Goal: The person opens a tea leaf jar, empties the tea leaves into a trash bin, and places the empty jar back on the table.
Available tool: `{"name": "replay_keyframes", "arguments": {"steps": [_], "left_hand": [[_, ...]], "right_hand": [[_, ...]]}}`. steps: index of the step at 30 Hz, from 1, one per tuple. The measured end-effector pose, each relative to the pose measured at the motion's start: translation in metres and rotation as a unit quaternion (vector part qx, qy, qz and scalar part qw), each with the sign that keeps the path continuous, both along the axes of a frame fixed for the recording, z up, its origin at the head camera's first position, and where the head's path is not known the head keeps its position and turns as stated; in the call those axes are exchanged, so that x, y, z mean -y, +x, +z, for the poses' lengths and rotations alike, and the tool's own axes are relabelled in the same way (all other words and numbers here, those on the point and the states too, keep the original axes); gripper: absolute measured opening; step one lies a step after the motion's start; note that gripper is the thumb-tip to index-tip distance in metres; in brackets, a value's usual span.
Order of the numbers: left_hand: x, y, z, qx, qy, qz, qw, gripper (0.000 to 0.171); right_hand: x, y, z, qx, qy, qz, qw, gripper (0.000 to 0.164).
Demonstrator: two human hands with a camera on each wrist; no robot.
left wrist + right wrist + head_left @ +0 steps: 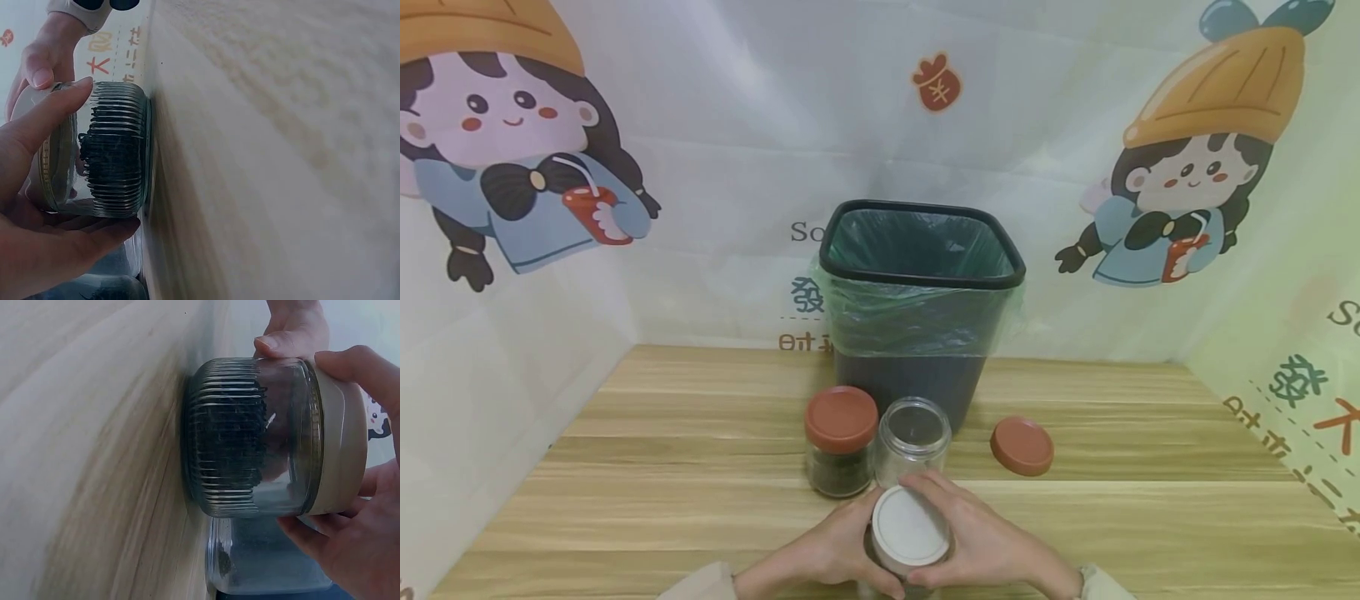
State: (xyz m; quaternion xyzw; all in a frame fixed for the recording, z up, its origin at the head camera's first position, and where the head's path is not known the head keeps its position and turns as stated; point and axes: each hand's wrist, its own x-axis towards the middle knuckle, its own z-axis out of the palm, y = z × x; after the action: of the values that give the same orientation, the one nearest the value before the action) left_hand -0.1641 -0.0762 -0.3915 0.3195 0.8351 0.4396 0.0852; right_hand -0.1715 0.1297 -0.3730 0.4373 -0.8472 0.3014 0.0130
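A ribbed glass jar [231, 437] with dark contents in its lower part stands upright on the table under a white lid [910, 525]. My left hand [842, 546] grips the jar from the left, its thumb along the upper glass in the left wrist view. From the right, my right hand [973, 533] holds the lid's rim between thumb and fingers. Just behind them is a lidless clear glass jar [913, 442], with a small dark bit low inside it in the right wrist view. Beside that sits a glass jar [839, 473] of dark contents, topped by a reddish-brown lid.
A dark bin [902, 379] lined with a green bag stands behind the jars. A loose reddish-brown lid [1022, 446] lies on the wooden table [685, 433] to the right. Printed sheeting [715, 167] walls the table at the back and sides.
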Motion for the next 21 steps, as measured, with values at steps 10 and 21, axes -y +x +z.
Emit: {"name": "replay_keyframes", "arguments": {"steps": [10, 21], "left_hand": [[-0.001, -0.001, -0.002, -0.012, -0.009, 0.009, 0.9999, 0.081], [0.0, -0.001, -0.001, -0.016, -0.019, 0.009, 0.9996, 0.081]], "right_hand": [[0.006, 0.007, -0.004, -0.049, -0.002, -0.053, 0.997, 0.092], [0.015, 0.014, -0.007, -0.114, 0.006, -0.104, 0.988, 0.085]]}}
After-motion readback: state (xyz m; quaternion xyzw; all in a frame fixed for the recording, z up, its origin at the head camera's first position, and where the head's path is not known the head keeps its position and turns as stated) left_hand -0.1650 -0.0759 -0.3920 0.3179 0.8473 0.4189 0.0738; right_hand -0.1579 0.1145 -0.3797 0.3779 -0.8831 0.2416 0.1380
